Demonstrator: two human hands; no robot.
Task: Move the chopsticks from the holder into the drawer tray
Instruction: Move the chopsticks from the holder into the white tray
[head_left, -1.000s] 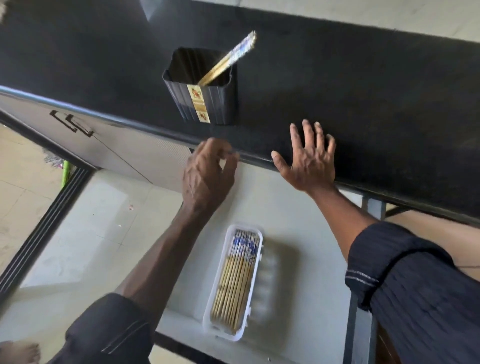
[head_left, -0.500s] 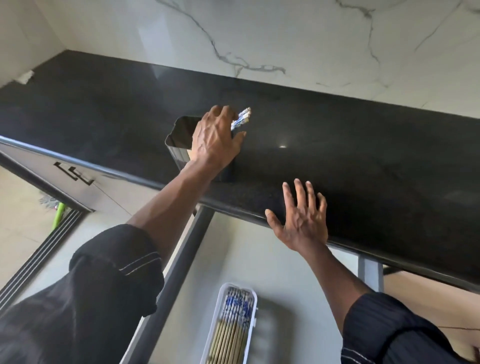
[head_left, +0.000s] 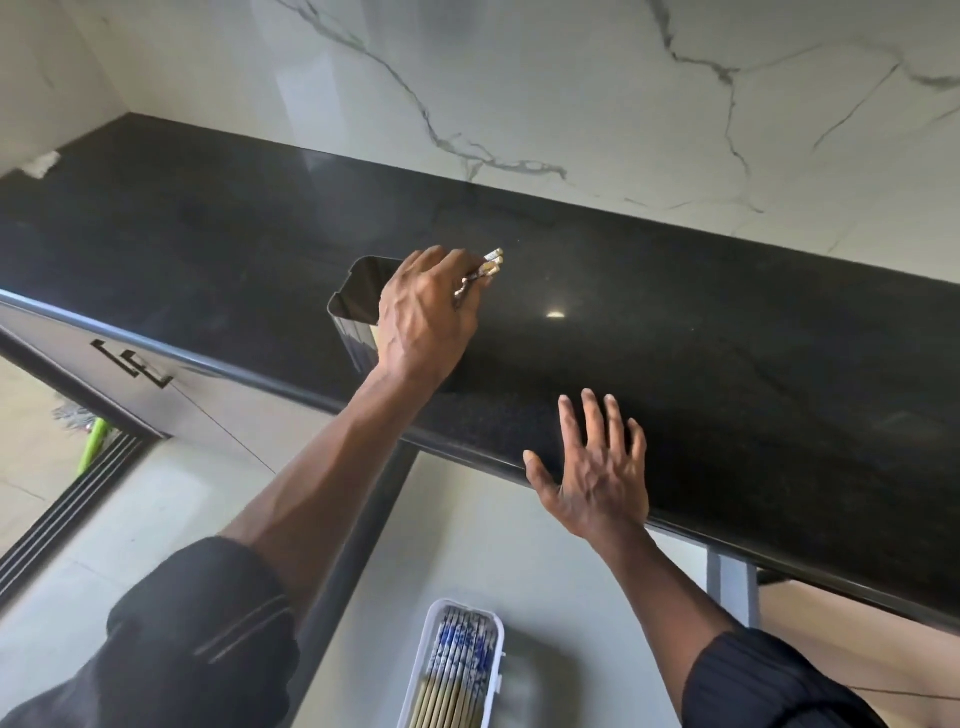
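A dark ribbed holder (head_left: 358, 301) stands on the black countertop (head_left: 675, 338) near its front edge. My left hand (head_left: 423, 317) is over the holder's right side, fingers closed around the chopsticks (head_left: 485, 266), whose patterned ends stick out past my fingers. My right hand (head_left: 597, 467) lies flat on the counter's front edge, fingers spread, holding nothing. Below, in the open drawer (head_left: 467, 519), a white tray (head_left: 498, 654) holds several chopsticks (head_left: 457, 670) with blue-patterned ends.
A white marble wall (head_left: 571, 93) rises behind the counter. Closed cabinet fronts with a dark handle (head_left: 132, 364) run to the left under the counter. A green stick (head_left: 93, 447) lies on the floor at far left.
My left hand rose from above the drawer up to the holder and closed on the chopsticks there. My right hand has stayed on the counter edge. The view tilted upward.
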